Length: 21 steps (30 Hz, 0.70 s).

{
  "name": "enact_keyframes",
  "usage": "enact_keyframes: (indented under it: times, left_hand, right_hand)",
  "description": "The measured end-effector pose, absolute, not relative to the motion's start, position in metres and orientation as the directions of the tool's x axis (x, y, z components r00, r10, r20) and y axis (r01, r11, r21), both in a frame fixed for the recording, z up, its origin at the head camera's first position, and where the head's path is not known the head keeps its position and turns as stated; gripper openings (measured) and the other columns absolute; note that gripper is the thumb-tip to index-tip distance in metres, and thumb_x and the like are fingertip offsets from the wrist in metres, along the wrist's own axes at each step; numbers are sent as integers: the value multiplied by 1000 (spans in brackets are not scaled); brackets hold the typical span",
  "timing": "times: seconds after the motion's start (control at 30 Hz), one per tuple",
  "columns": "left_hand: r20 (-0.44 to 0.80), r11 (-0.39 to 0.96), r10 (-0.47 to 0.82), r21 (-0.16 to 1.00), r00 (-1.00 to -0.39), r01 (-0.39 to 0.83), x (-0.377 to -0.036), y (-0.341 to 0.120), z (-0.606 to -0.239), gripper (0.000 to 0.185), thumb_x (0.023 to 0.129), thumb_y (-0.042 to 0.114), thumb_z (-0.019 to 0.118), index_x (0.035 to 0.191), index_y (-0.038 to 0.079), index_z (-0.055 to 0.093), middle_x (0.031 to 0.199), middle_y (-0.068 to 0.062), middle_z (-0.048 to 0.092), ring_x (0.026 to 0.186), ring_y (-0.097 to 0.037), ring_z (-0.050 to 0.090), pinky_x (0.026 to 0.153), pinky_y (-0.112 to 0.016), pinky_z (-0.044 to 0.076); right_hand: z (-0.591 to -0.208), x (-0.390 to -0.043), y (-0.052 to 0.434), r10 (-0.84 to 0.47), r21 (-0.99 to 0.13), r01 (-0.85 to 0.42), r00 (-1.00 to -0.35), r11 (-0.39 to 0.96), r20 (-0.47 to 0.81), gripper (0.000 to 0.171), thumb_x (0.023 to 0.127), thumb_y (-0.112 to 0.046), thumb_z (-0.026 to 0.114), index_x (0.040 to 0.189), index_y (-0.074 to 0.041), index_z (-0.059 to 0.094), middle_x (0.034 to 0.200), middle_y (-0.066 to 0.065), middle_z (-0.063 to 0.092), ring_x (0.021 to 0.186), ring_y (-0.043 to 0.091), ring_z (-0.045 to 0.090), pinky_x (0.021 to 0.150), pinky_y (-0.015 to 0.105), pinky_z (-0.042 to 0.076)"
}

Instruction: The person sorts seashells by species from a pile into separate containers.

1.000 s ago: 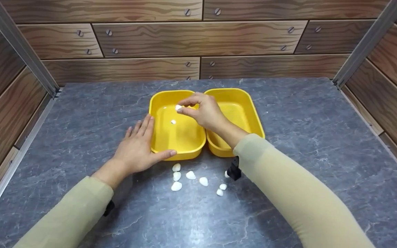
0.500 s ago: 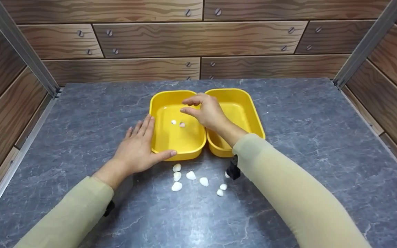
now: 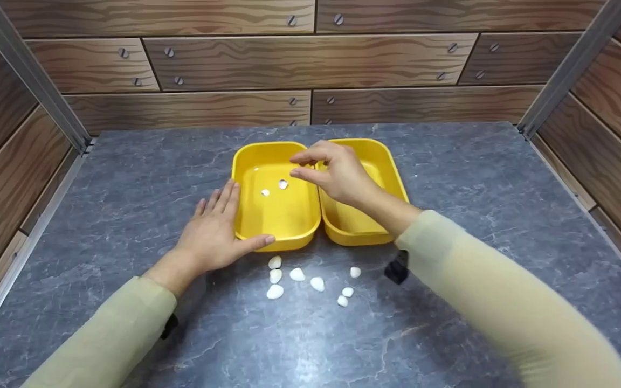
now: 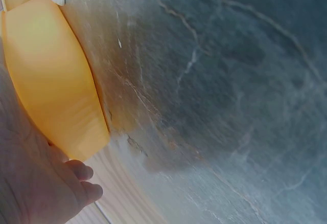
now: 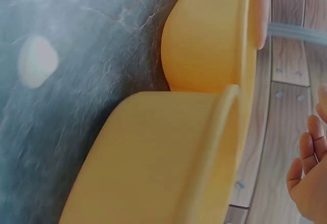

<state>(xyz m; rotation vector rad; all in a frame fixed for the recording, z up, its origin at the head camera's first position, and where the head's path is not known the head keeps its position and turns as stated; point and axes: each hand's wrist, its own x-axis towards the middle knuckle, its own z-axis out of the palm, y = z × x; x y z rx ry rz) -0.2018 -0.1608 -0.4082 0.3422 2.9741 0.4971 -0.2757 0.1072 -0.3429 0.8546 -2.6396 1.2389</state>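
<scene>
Two yellow plastic trays stand side by side. The left tray [image 3: 278,221] holds two small shells [image 3: 283,184] on its floor. My left hand [image 3: 211,234] lies with straight fingers along its left wall, the thumb over the front rim. In the left wrist view, the fingers [image 4: 82,175] reach past the tray's wall. Above the seam between the trays hovers my right hand [image 3: 340,170], thumb and fingertips apart with nothing between them. Under its wrist sits the right tray [image 3: 364,237]. In front of the trays, several white shells [image 3: 297,274] lie scattered on the table.
The grey marbled table [image 3: 477,215] is bounded by wood-patterned walls [image 3: 310,62] at the back and sides. Metal posts [image 3: 564,70] stand in the far corners. A black wrist camera [image 3: 397,268] hangs under the right sleeve.
My right hand has let a shell drop into the left tray, beside the one there. Its fingers have parted, and the arm has shifted right. The left hand stays put.
</scene>
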Motion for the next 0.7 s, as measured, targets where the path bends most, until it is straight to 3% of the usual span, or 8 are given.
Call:
enact_keyframes:
  times: [0.2,0.4,0.7]
  left_hand:
    - [-62,920,240,334,-969,206,-201,-161,-408,127,89,88,51,170,4,-1,178,-14,0,162,-42,8,129,-61,5]
    - [-48,917,243,338,-969,213,-201,-162,-409,127,89,86,54,170,4,0,178,-13,0,161,-43,9,129,-60,6]
    - [-41,919,246,327,-968,220,-201,-161,-409,127,89,86,54,170,3,2,178,-14,1,161,-43,10,129,-60,7]
  right_hand:
    - [-335,-251,133,-520,-630,-644,-750,435,409,23,95,-22,84,116,-12,83,101,2,75,95,25,67,86,42,52]
    - [-337,-226,162,-584,-581,-731,-661,358,472,23,91,-16,87,112,-8,83,103,3,77,92,20,67,81,43,57]
    - [-358,-190,201,-615,-627,-713,-656,315,437,23,88,-12,87,111,-12,83,102,0,78,93,19,71,83,32,60]
